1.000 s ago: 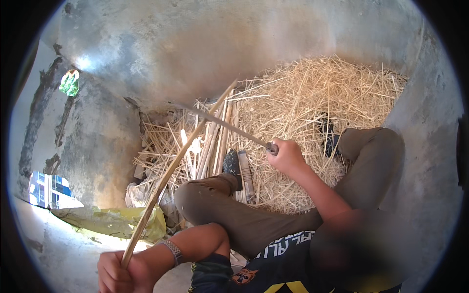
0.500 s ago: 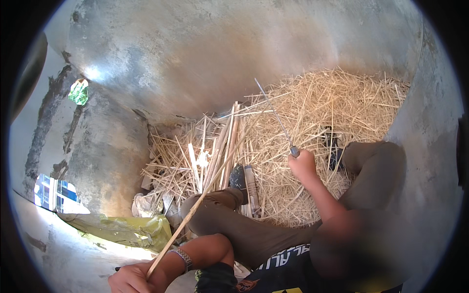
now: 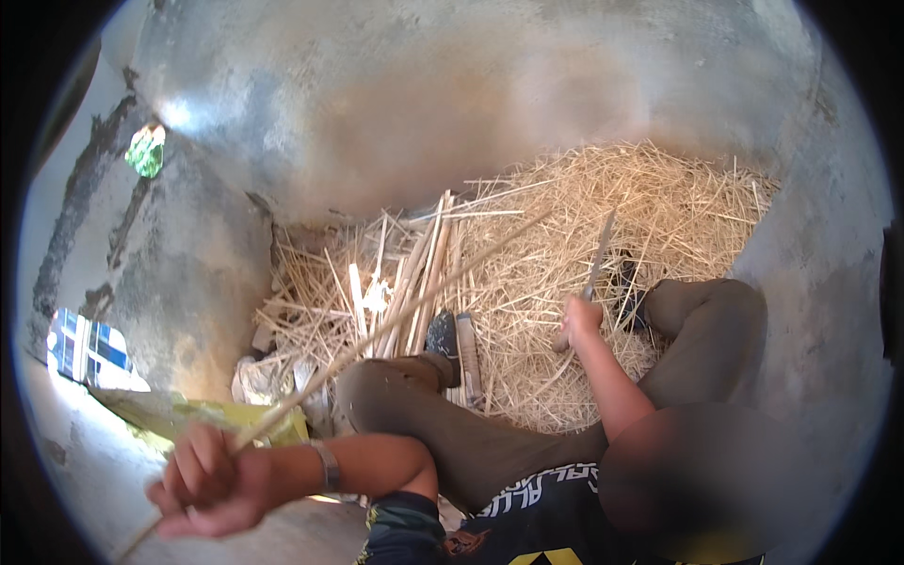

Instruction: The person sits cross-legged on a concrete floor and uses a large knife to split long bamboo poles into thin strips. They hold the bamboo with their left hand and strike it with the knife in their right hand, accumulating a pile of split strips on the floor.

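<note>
Near the lower left, my left hand [image 3: 202, 480] is closed around a long, thin bamboo-like strip [image 3: 377, 334]. The strip slants up and to the right over my bent leg, its far end above the pile of shavings. My right hand [image 3: 582, 325] grips the handle of a knife [image 3: 601, 250] to the right of centre. The knife's narrow blade points upward and away from me, with a gap between it and the strip. Pale, straw-like shavings [image 3: 659, 193] are heaped beneath and beyond the knife.
Several longer strips [image 3: 428, 273] lie in a bundle left of the shavings. A dark shoe [image 3: 442, 336] is beside a short wooden piece [image 3: 468, 348]. Yellowish plastic sheeting [image 3: 169, 414] lies at left. A stained concrete wall [image 3: 424, 104] closes off the far side.
My left hand has risen and shifted left, with the strip swinging to a flatter slant. The knife has turned from leaning left to leaning right, its blade now showing broader.
</note>
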### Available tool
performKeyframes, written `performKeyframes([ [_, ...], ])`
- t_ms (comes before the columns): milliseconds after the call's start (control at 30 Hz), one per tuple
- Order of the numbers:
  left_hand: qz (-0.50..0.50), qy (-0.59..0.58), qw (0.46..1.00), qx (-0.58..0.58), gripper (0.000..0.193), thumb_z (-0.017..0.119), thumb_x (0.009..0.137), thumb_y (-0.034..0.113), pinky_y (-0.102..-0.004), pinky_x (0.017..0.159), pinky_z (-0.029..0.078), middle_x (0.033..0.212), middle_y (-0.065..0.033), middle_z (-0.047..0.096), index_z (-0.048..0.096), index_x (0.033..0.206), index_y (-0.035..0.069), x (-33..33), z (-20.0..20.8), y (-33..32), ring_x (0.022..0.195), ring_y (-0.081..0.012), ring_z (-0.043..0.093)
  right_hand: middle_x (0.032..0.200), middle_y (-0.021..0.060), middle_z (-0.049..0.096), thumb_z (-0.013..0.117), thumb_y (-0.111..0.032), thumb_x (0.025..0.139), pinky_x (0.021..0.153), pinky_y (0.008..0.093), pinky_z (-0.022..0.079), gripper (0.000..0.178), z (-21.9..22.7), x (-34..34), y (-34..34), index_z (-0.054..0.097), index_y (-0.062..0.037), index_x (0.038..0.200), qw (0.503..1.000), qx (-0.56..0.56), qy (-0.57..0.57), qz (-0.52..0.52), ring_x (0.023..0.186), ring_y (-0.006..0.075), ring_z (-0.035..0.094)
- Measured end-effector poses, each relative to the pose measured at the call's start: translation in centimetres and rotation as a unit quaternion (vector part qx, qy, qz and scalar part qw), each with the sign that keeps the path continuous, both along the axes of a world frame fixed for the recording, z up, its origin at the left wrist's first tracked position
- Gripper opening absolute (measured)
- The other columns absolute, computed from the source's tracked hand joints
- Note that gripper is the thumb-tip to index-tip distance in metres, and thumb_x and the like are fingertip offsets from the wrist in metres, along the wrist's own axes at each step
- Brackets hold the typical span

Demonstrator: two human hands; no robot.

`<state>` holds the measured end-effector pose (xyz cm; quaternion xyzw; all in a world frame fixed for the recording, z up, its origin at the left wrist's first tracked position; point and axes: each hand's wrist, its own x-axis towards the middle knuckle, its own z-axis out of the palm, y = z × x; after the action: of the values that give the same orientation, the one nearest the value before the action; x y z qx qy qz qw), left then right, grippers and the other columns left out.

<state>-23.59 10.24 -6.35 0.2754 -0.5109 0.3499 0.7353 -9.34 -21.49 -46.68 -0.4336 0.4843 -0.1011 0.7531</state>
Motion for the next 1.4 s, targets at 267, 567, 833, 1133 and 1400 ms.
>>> performKeyframes([
  [267, 0.164, 0.264, 0.949, -0.049, 0.063, 0.016, 0.099, 0.072, -0.0236, 0.030, 0.015, 0.049, 0.0069, 0.022, 0.030, 0.065, 0.021, 9.8, -0.6, 0.3, 0.039, -0.0064, 0.018, 0.053, -0.0003, 0.046, 0.075, -0.019, 0.087, 0.036, 0.0264, 0.037, 0.032, 11.1, -1.1, -0.2, 0.050, -0.0084, 0.069, 0.963, -0.112, -0.210, 0.126, 0.038, 0.0091, 0.043],
  [567, 0.049, 0.370, 0.928, -0.010, 0.063, 0.023, 0.098, 0.073, -0.0251, 0.039, 0.014, 0.056, 0.0043, 0.023, 0.034, 0.070, 0.017, 13.5, -1.7, -1.7, 0.044, -0.0085, 0.017, 0.063, -0.0019, 0.053, 0.084, -0.021, 0.083, 0.037, 0.0208, 0.033, 0.040, 18.2, -4.4, 3.6, 0.067, 0.0028, 0.110, 0.878, 0.031, -0.243, 0.411, 0.042, 0.0020, 0.040],
  [833, 0.023, 0.340, 0.935, 0.099, 0.057, 0.037, 0.099, 0.066, -0.0264, 0.053, 0.035, 0.066, 0.0004, 0.036, 0.041, 0.084, 0.012, 15.3, -2.4, -1.7, 0.058, -0.0124, 0.036, 0.060, -0.0049, 0.047, 0.075, -0.025, 0.092, 0.039, 0.0211, 0.036, 0.035, 16.1, -5.0, 6.0, 0.058, 0.0009, 0.109, 0.852, 0.027, -0.245, 0.461, 0.041, 0.0028, 0.039],
  [1133, 0.186, 0.292, 0.718, 0.603, 0.053, 0.076, 0.088, 0.024, -0.0396, 0.110, 0.038, 0.122, -0.0110, 0.058, 0.050, 0.128, 0.002, 13.2, -11.8, -8.5, 0.125, -0.0245, 0.052, 0.055, -0.0057, 0.039, 0.067, -0.029, 0.098, 0.043, 0.0245, 0.036, 0.028, 19.8, -5.4, 3.8, 0.058, -0.0016, 0.101, 0.869, 0.182, -0.360, 0.286, 0.042, 0.0053, 0.038],
  [1400, -0.150, 0.463, 0.685, 0.541, 0.052, 0.047, 0.104, 0.027, -0.0402, 0.106, 0.041, 0.131, -0.0273, 0.057, 0.036, 0.146, -0.001, 10.4, -18.8, -11.5, 0.124, -0.0354, 0.057, 0.052, -0.0085, 0.034, 0.055, -0.030, 0.104, 0.042, 0.0227, 0.033, 0.029, 22.2, -6.1, -0.8, 0.057, -0.0014, 0.104, 0.834, 0.282, -0.415, 0.230, 0.041, 0.0031, 0.033],
])
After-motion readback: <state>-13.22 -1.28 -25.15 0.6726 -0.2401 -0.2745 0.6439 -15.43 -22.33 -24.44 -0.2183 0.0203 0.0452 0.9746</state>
